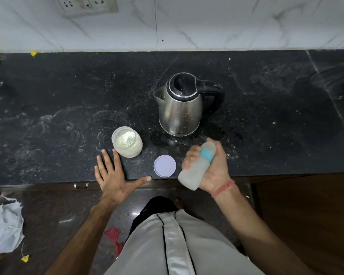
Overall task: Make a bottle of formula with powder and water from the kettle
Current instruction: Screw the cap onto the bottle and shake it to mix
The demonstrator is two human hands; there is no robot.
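Observation:
My right hand (213, 167) grips a clear baby bottle (195, 171) with a teal ring, tilted and blurred above the counter's front edge; pale cloudy liquid fills it. My left hand (115, 173) lies flat and spread on the counter edge, just in front of an open jar of pale powder (127, 141) with a small scoop inside. The jar's lilac lid (164, 166) rests flat between my hands. A steel kettle (180, 105) with a black lid and handle stands behind, lid closed, spout to the left.
The black stone counter (68, 116) is dusted with powder and ring marks. A marble wall with a socket panel (87, 4) runs behind. Crumpled paper (4, 229) lies on the floor at lower left, below a drawer handle (81, 185).

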